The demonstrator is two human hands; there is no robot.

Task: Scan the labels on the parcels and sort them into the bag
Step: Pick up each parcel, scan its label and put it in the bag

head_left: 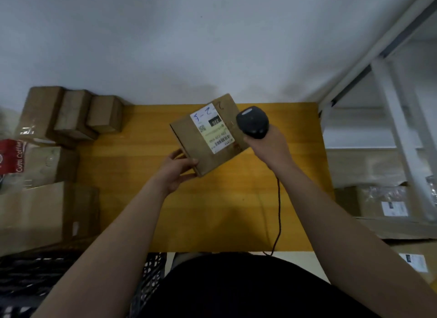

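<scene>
A yellow wooden worktop (pixel 132 199) runs to a white wall, with brown cardboard boxes (pixel 71 114) stacked off its far left corner and larger cartons (pixel 40 213) along its left edge; more labelled parcels (pixel 387 204) lie past the right edge beneath a white shelving frame (pixel 397 128). Above the far middle of the worktop, a flat cardboard parcel (pixel 212 156) is held tilted, clear of the surface, its white label (pixel 211 130) facing up toward the camera (handwritten blue marks and a small barcode show on it). The left hand (pixel 177 171) pinches the parcel's near corner, thumb on top and fingers underneath. The right hand (pixel 267 147) is wrapped tightly around the handle of a dark corded scanner (pixel 253 123), whose head hangs just beside the parcel's right edge, over the label's side; its cable (pixel 279 211) trails down across the worktop to the near edge. The scanning step appears to be in hand. The next move likely calls for lining the scanner's window on the barcode, then carrying the parcel to the bag, which is not clearly in view.
</scene>
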